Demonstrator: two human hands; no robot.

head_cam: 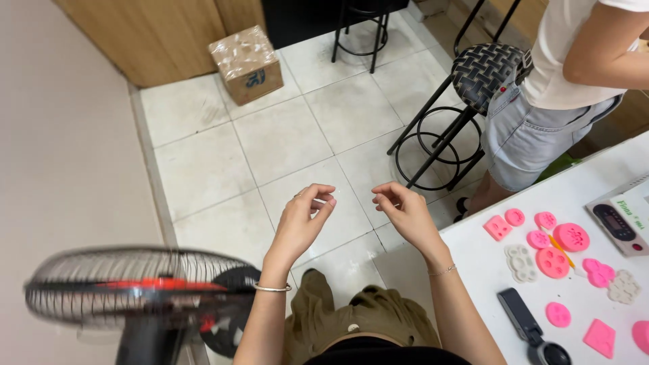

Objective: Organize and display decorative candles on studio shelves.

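Observation:
My left hand [304, 220] and my right hand [402, 211] are raised over the tiled floor, a little apart, each with thumb and fingers pinched together. Whatever sits between the fingertips is too small to make out; it may be a fine thread stretched between them. A thin bangle circles my left wrist and a fine chain my right wrist. To my right a white table [487, 270] carries several pink silicone moulds [553, 262] and pale white moulds [520, 262].
A running floor fan [128, 287] stands at lower left. A black bar stool [483, 67] and a person in a white top and denim shorts [541, 128] are at upper right. A cardboard box [247, 64] sits by the wooden wall. A black tool [527, 324] and a small digital scale [618, 220] lie on the table.

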